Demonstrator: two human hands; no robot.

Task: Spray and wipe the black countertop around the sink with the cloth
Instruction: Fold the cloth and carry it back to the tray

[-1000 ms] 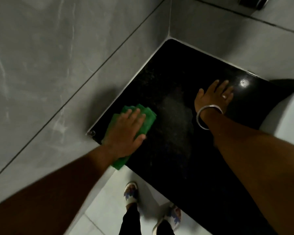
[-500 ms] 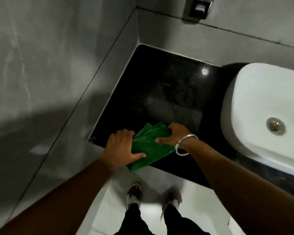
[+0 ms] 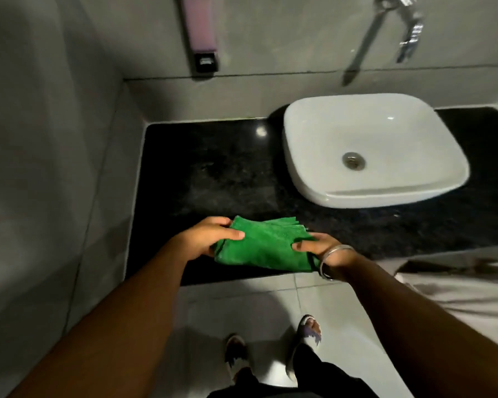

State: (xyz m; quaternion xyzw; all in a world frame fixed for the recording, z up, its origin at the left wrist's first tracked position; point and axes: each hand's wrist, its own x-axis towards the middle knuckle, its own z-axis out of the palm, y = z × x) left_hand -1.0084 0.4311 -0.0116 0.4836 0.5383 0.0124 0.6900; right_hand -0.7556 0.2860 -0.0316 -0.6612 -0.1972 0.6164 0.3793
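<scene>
While both hands [image 3: 204, 239] grip the green cloth [image 3: 263, 245] (folded), black countertop [image 3: 213, 173] adjoins grey walls [image 3: 55, 139].

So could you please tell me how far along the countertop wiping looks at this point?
Done: nothing shows for certain; the countertop left of the sink looks bare and dark, though whether it is wiped cannot be told. In hand: the left hand and right hand hold the green cloth over the front edge. Left: probably the strip before and right of the sink.
</scene>
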